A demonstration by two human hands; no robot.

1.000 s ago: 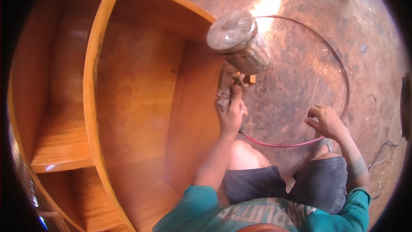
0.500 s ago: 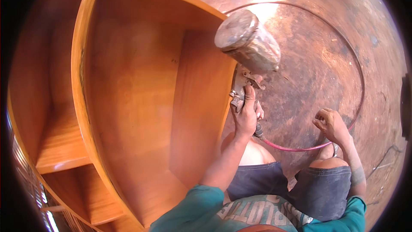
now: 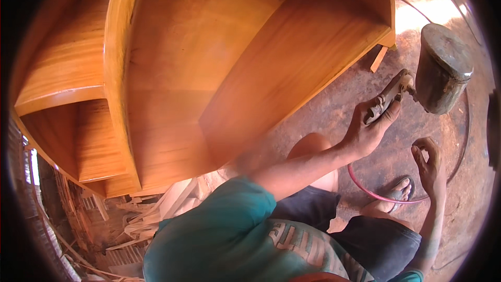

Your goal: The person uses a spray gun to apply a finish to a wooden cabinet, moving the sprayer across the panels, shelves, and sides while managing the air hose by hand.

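Note:
My left hand point(image 3: 368, 128) is wrapped round the grip of a spray gun point(image 3: 387, 98), held out to the right of an orange-brown wooden shelf unit point(image 3: 297, 78). A dull metal paint cup point(image 3: 443, 73), stained and lidded, is attached to the gun and hangs tilted over the floor. My right hand point(image 3: 432, 169) is raised below the cup, above my lower leg. Its fingers curl loosely with a gap to the thumb, and nothing shows between them. A reddish air hose point(image 3: 362, 187) loops below my left hand; its joint to the gun is hidden.
The shelf unit fills the left and centre, with a thick upright divider point(image 3: 119, 73). A small wood piece point(image 3: 379, 58) sticks out near its corner. Wood offcuts and shavings point(image 3: 169, 203) lie at the lower left. The hose curves across the stained floor at right.
The view has shifted. My left hand has carried the spray gun right, away from the unit's side, and its cup now hangs further right. My right hand's fingers have parted from the thumb.

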